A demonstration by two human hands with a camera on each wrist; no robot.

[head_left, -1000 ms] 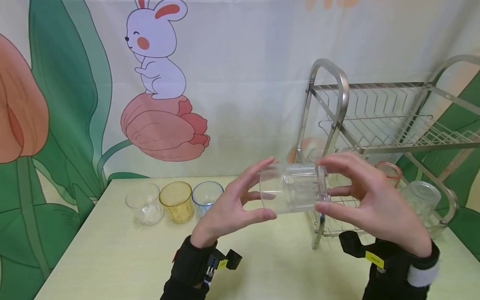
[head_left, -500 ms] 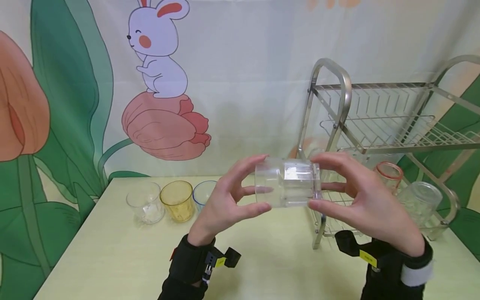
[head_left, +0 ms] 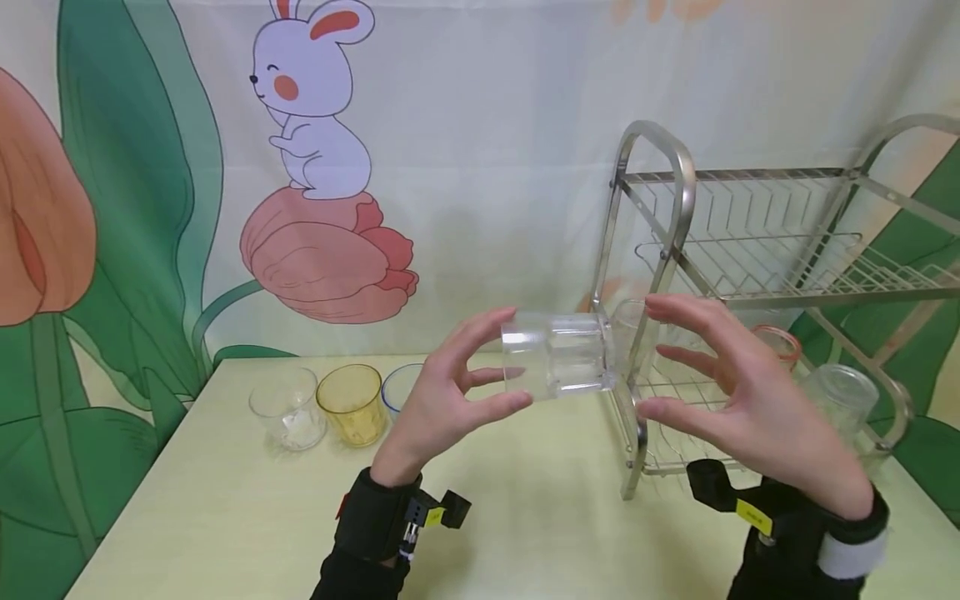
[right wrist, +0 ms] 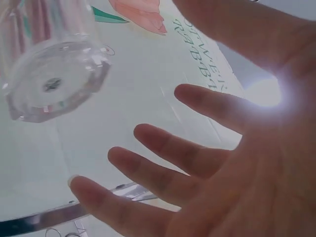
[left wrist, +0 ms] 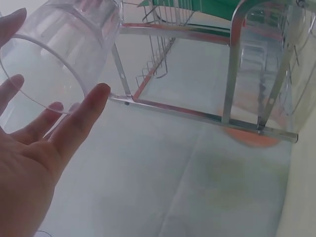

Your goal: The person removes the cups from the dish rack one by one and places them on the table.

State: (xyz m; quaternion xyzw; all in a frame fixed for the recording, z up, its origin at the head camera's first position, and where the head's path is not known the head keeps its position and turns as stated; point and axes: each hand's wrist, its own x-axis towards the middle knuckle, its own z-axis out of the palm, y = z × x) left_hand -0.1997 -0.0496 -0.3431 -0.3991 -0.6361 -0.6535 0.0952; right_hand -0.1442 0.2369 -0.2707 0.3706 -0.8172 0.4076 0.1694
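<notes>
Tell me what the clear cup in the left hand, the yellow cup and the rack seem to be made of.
Clear cup, in the left hand: glass or plastic, glossy; see-through with bright glints, which fits either.
Yellow cup: tinted glass or plastic, glossy; its see-through wall fits both.
Rack: metal, probably steel, fairly shiny; it looks silvery and catches the light.

The head camera looks forward and down across the table [head_left: 517, 525], from farthest back. The left wrist camera sits close to the left hand [head_left: 435, 408], facing the mouth of the glass [head_left: 581, 354] and the rack [head_left: 825, 297], both shared with the head view. The right wrist camera, close to the right hand [head_left: 765, 408], faces the glass's base.
</notes>
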